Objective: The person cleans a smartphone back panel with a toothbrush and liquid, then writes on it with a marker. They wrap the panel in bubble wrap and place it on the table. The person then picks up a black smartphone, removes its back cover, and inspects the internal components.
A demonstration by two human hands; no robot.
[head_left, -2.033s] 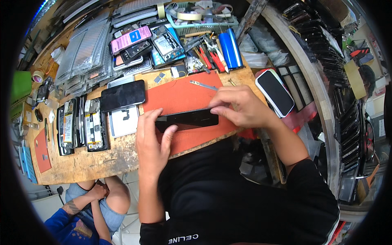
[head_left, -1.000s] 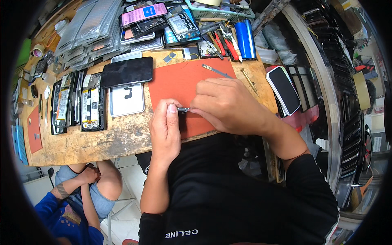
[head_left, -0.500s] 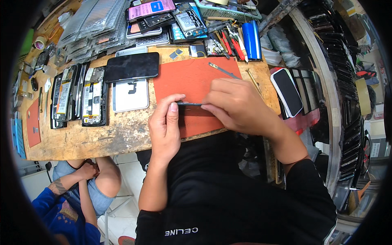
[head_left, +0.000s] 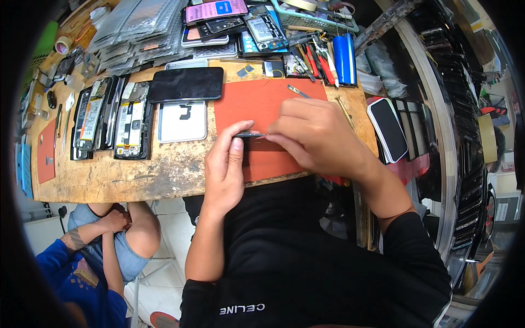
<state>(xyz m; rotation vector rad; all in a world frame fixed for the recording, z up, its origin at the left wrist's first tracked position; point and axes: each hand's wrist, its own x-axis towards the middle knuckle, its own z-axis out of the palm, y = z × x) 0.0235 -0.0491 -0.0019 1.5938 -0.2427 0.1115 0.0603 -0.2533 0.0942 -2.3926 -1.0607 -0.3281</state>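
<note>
My left hand (head_left: 224, 177) is closed on a thin, flat dark piece (head_left: 251, 134), seen edge-on above the red mat (head_left: 249, 106). Its thumb presses the near side and the index finger reaches over the far side. At the piece's right end, my right hand (head_left: 317, 134) is closed in a pinch. A small sliver shows by those fingertips, too fine to name. Beyond my right hand a slim metal tool (head_left: 298, 91) lies on the mat, partly hidden by the hand.
Opened phones (head_left: 131, 121), a black screen (head_left: 187, 85) and a white tray (head_left: 183, 121) lie left of the mat. Bubble-wrap packs (head_left: 139, 33) and pliers (head_left: 326, 63) stand behind. A phone (head_left: 387, 130) lies at right. Another person (head_left: 90, 257) sits at lower left.
The view has shifted slightly, so the bench things sit further right. The right fingertips have moved a little left along the thin piece, and a small sliver now shows there.
</note>
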